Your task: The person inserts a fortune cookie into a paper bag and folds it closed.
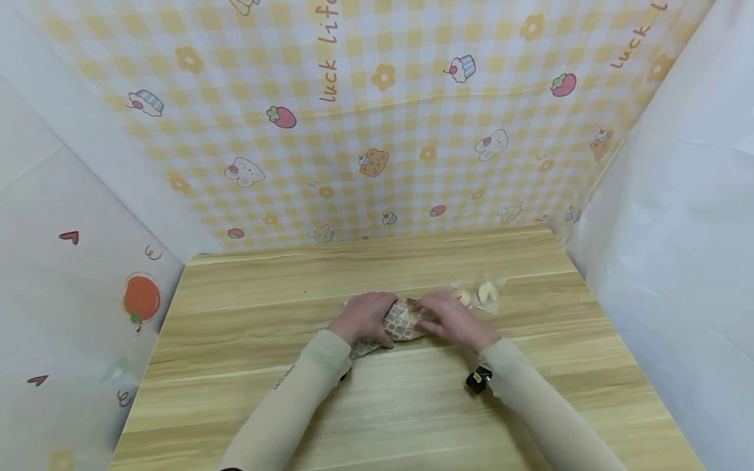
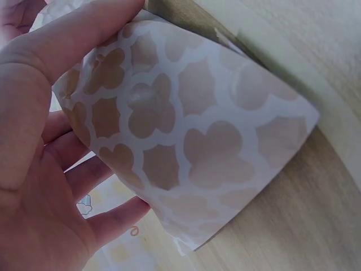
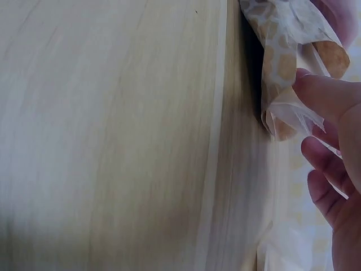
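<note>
A paper bag (image 1: 400,320) with a white and tan clover-like pattern lies between the two hands, close over the table. My left hand (image 1: 368,316) grips it from the left; in the left wrist view the thumb lies across the patterned paper bag (image 2: 192,107) and the fingers are under it. At its right end, the bag's mouth shows a brown inside. There my right hand (image 1: 453,320) holds the rim, thumb tip right at the edge in the right wrist view. Clear plastic (image 3: 296,116) sticks out beside that thumb.
Two fortune cookies in clear wrappers, one whole cookie (image 1: 488,292) plainly seen, lie just beyond the right hand on the wooden table (image 1: 247,307). A yellow checked cloth (image 1: 365,131) hangs behind; white sheets (image 1: 665,229) stand on both sides.
</note>
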Tool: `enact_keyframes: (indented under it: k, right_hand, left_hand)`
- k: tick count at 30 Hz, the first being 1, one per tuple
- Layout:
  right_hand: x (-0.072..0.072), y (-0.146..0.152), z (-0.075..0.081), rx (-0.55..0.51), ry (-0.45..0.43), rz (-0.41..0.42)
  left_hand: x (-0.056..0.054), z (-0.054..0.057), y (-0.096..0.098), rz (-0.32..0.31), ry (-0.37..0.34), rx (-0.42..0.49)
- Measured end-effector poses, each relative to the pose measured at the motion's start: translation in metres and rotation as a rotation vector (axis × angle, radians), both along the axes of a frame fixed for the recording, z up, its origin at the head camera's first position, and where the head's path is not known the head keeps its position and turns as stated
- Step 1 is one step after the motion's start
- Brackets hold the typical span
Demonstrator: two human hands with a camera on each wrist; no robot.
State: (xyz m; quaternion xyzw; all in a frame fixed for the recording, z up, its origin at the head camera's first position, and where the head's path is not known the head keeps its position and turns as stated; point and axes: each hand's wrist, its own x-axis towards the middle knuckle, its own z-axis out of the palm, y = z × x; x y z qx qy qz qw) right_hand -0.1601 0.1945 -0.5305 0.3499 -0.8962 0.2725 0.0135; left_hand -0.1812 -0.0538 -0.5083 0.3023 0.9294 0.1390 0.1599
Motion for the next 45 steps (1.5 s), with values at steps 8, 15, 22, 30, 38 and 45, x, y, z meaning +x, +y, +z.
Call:
enact_keyframes:
  k: [8, 15, 22, 30, 38, 45]
  right_hand:
    - [-0.002, -0.005, -0.001, -0.055, 0.01, 0.043]
    - [-0.004, -0.01, -0.005, -0.049, 0.011, 0.015]
    - [-0.004, -0.016, -0.009, -0.096, -0.051, -0.028]
    - [-0.002, -0.022, -0.012, -0.111, -0.03, -0.039]
    - [-0.001, -0.023, -0.017, -0.133, -0.097, -0.007]
    - [-0.002, -0.023, -0.018, -0.164, -0.096, 0.015]
  left_hand:
    - [0.0, -0.001, 0.0, -0.013, 0.011, -0.018]
    - [0.001, -0.001, 0.0, -0.006, 0.006, -0.014]
    - [0.002, 0.001, 0.0, -0.015, 0.012, -0.011]
    - [0.003, -0.001, -0.001, -0.016, 0.017, -0.005]
    - [0.003, -0.001, -0.002, -0.024, 0.016, -0.004]
    - [0.001, -0.005, -0.005, -0.033, 0.027, 0.029]
